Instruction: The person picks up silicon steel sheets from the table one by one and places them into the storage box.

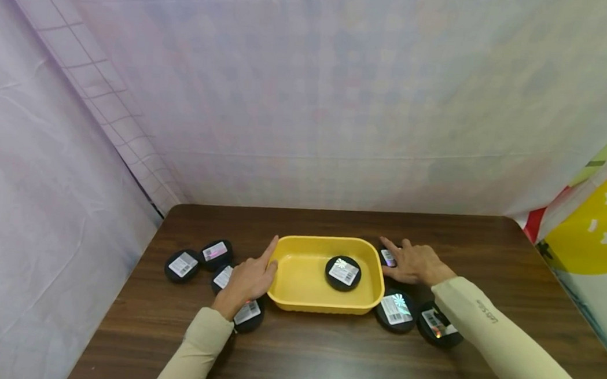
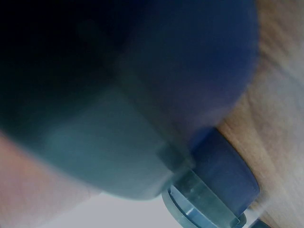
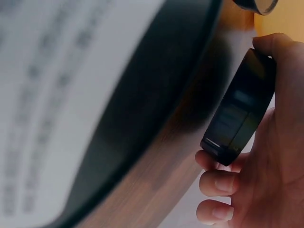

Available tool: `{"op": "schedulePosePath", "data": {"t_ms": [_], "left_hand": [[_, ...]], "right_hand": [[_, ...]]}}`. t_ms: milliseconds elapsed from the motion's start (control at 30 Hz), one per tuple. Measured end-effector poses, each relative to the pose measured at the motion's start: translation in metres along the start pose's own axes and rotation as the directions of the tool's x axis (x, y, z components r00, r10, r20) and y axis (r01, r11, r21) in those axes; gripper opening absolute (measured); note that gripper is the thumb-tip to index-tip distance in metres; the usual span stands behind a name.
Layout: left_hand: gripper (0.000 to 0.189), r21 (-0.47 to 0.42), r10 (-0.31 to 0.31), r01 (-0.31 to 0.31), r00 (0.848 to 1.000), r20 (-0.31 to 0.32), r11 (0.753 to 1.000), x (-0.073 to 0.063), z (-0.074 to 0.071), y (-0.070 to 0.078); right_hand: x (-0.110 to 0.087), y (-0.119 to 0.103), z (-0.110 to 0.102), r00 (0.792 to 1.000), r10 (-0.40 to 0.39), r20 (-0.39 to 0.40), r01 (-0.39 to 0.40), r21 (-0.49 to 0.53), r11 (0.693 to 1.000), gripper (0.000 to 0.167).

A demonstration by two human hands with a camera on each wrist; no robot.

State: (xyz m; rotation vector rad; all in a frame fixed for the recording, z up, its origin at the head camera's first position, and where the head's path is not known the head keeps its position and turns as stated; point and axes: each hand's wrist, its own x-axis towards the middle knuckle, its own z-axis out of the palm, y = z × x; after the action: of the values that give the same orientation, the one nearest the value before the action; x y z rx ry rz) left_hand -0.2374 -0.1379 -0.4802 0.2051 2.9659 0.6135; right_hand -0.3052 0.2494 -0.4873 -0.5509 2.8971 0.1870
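A yellow tray (image 1: pixel 296 302) stands mid-table with one round black container (image 1: pixel 342 273) inside, its label facing up. My left hand (image 1: pixel 248 282) lies at the tray's left wall, index finger straight along the rim and thumb at the edge. Beneath and beside that hand are labelled black containers (image 1: pixel 247 315), partly covered by it. My right hand (image 1: pixel 415 265), right of the tray, grips another flat black container (image 3: pixel 240 107) between thumb and fingers. In the right wrist view this container is seen edge-on, close over the wood.
Two black containers (image 1: pixel 182 265) (image 1: pixel 216 254) lie at the far left. Two more, one near the tray's right corner (image 1: pixel 395 311) and one under the right forearm (image 1: pixel 438 326), lie on the brown table (image 1: pixel 303 357). A pale cloth backdrop (image 1: pixel 338 128) hangs behind the table.
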Motion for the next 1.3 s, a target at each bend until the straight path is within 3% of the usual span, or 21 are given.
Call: {"op": "schedulePosePath", "data": {"t_ms": [467,833,1300], "left_hand": [[0.057,0.002,0.008,-0.008,1.000,0.003,1.000,0.000,0.001,0.000],[0.056,0.001,0.010,-0.011,1.000,0.009,1.000,0.000,0.001,0.000],[0.059,0.007,-0.002,0.001,0.998,0.058,1.000,0.000,-0.002,0.003]], "right_hand": [[-0.007,0.006,-0.005,1.000,0.020,-0.010,-0.019,0.040,0.999,0.093],[-0.020,0.016,-0.021,0.994,0.071,-0.086,-0.061,0.117,0.991,0.092],[-0.031,0.006,-0.044,0.987,0.023,-0.162,-0.006,0.104,0.995,0.091]]}}
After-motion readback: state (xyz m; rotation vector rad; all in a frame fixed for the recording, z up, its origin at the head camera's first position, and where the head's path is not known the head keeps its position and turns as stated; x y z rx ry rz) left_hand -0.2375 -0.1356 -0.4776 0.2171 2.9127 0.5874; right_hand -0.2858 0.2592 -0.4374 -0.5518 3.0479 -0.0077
